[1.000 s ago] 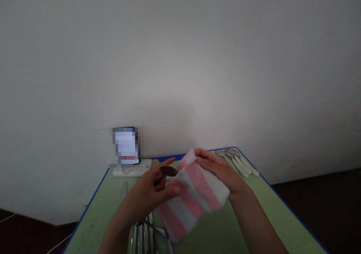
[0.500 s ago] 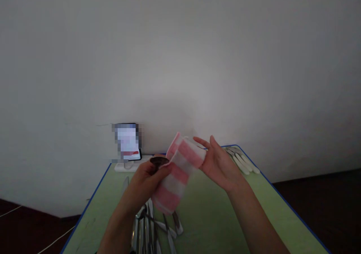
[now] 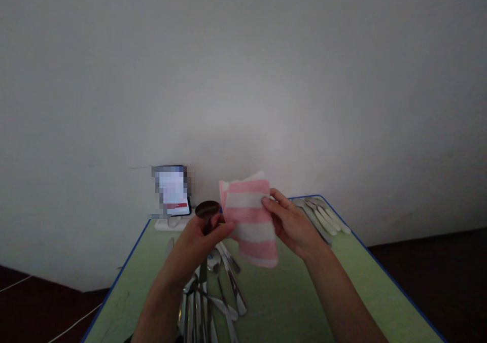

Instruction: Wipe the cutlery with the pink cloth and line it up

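My left hand (image 3: 200,239) is closed around a spoon (image 3: 207,209). The dark, rounded bowl sticks up above the fingers, and most of the handle is hidden. Its thumb and a fingertip also reach the left edge of a pink-and-white striped cloth (image 3: 249,221). On the other side, my right hand (image 3: 291,220) pinches the cloth, thumb in front and fingers behind. The folded cloth hangs upright between both hands, above the table. Below the left hand lies a spread of metal cutlery (image 3: 201,307), with spoons and other handles crossing one another.
At the table's back right corner lie several forks and other utensils (image 3: 327,218), some white-handled. A phone with a blurred screen (image 3: 173,191) leans at the back left on a white stand (image 3: 163,225). The green table (image 3: 289,302) has a blue edge and meets a pale wall.
My right hand has gone from spread fingers beside the cloth to pinching it. The cloth has swung more upright and to the right. The spoon's bowl has shifted slightly left and up.
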`<state>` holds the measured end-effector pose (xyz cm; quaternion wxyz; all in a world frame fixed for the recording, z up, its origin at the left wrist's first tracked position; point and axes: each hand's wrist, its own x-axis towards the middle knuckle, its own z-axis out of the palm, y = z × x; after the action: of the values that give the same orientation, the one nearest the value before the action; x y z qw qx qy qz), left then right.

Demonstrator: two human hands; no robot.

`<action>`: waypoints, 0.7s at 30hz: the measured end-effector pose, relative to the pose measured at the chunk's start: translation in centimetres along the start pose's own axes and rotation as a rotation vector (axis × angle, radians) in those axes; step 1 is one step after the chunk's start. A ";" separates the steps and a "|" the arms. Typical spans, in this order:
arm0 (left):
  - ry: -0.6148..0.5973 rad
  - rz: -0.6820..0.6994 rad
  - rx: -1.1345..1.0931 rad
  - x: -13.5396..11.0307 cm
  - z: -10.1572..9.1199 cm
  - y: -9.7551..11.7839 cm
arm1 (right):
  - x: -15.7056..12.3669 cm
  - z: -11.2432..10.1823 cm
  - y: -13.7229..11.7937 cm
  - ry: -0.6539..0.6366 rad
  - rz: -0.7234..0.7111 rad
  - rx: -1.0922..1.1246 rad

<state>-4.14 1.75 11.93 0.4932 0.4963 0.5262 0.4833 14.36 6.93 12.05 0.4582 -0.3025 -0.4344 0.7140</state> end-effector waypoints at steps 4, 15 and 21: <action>0.015 -0.009 0.012 0.3 -0.2 -0.1 | -0.4 0.3 -0.2 0.046 -0.103 -0.233; -0.011 -0.074 -0.097 0.8 0.1 -1.0 | -1.6 -0.1 -1.8 -0.307 -0.346 -0.672; 0.018 -0.091 -0.313 1.1 -0.5 -1.4 | -1.9 -0.2 -2.8 -0.304 -0.501 -0.825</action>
<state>-4.72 2.74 10.53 0.5811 0.3848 0.4707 0.5410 16.37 5.82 14.60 0.3895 -0.2373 -0.8014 0.3869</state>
